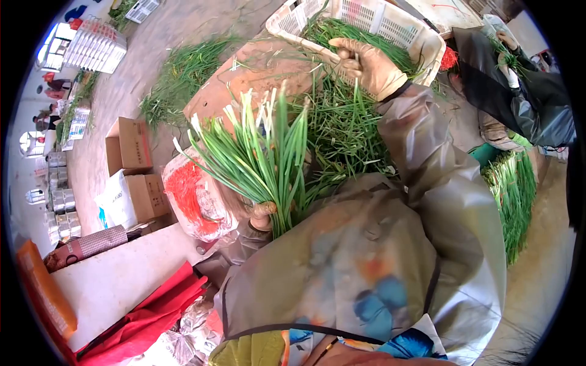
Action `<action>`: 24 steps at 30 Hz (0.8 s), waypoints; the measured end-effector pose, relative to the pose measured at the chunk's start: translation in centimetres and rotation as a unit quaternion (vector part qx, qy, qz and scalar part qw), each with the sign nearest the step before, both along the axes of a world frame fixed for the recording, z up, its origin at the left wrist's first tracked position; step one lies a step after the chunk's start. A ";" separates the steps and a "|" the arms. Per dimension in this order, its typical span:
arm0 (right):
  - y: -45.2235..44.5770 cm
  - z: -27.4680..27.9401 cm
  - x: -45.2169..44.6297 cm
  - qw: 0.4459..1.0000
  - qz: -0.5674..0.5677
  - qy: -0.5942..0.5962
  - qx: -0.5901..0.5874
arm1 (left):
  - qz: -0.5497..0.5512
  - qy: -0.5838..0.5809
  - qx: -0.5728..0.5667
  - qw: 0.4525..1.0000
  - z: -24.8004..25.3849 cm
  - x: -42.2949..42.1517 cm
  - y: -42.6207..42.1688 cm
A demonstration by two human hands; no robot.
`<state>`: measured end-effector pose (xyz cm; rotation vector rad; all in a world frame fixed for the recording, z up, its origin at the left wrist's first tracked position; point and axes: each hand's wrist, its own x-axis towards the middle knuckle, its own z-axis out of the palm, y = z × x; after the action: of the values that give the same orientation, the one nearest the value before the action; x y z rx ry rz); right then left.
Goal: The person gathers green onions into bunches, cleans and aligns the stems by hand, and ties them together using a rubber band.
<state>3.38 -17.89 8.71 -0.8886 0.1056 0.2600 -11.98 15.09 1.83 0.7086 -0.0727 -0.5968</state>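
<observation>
My left hand (262, 215), in a dirty glove, is wrapped round the lower part of a bunch of long green stalks (259, 152), whose pale ends fan out up and to the left. My right hand (370, 66), in a pale stained glove, is raised at the near edge of a white slatted crate (372, 21) with greens inside. Its fingers are curled, and whatever they may hold is too small to make out. Loose green leaves (348, 128) lie heaped between my hands, over my apron (342, 256).
A brown board (262, 70) lies ahead, with scattered greens (189, 67) beyond. Red ties (192, 195) rest on a package at the left, near cardboard boxes (131, 146). At the right are a co-worker's gloved hands (510, 70) and an upright green bundle (513, 195).
</observation>
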 end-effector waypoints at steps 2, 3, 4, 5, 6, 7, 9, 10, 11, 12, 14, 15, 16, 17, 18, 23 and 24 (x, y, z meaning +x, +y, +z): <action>0.5 0.3 -0.5 1.000 0.013 0.000 0.003 | -0.006 -0.003 0.003 1.000 0.1 0.0 0.0; 0.8 0.3 -0.7 0.999 0.032 0.002 0.010 | -0.005 0.000 0.001 1.000 0.0 -0.2 -0.1; 0.4 -0.8 -0.4 0.993 0.095 -0.040 0.058 | -0.005 0.000 0.003 1.000 0.1 -0.3 0.1; 0.3 -1.4 -0.8 0.993 0.096 -0.037 0.059 | -0.004 0.002 0.002 1.000 0.0 -0.4 0.0; 1.2 -0.8 -1.8 0.998 0.058 0.004 0.034 | -0.004 0.002 0.002 1.000 0.1 -0.5 0.1; 2.0 -0.4 -2.3 0.999 0.021 0.045 0.009 | -0.004 0.003 0.002 1.000 0.1 -0.6 0.0; 1.9 -3.1 -2.1 0.948 0.049 0.017 -0.315 | -0.004 0.004 0.004 1.000 0.2 -0.7 0.1; 1.8 -5.0 -2.3 0.947 0.051 0.047 -0.314 | -0.003 0.003 0.004 1.000 0.3 -0.8 0.1; 1.9 -6.0 -2.1 0.945 0.051 0.074 -0.313 | -0.001 0.002 0.006 1.000 0.3 -0.7 0.1; 2.1 -4.2 -2.8 0.965 0.051 0.009 -0.258 | 0.000 0.000 0.007 1.000 0.3 -0.6 0.1; 3.1 -3.2 -2.8 0.920 0.025 -0.130 -0.369 | 0.003 0.000 0.007 1.000 0.3 -0.7 0.1; 4.5 -0.6 -3.4 0.893 0.028 -0.150 -0.423 | 0.004 0.002 0.009 1.000 0.3 -0.7 0.1; 5.1 -0.8 -3.0 0.848 0.046 -0.153 -0.506 | 0.003 0.002 0.011 1.000 0.3 -0.7 0.1; 5.9 -2.1 -2.6 0.788 0.007 -0.229 -0.571 | 0.001 0.001 0.010 1.000 0.3 -0.6 0.1; 6.3 -0.8 -3.0 0.745 0.056 -0.242 -0.619 | -0.001 0.000 0.012 1.000 0.3 -0.5 0.1; 8.9 -0.7 -6.7 0.752 0.072 -0.285 -0.590 | 0.007 -0.004 0.007 1.000 0.3 -0.5 0.2; 9.4 -0.1 -8.1 0.795 0.133 -0.291 -0.516 | 0.007 -0.003 0.006 1.000 0.3 -0.4 0.2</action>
<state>-4.69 -8.46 8.63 -2.0542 -0.5146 0.1654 -12.41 15.30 2.09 0.7225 -0.0695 -0.5816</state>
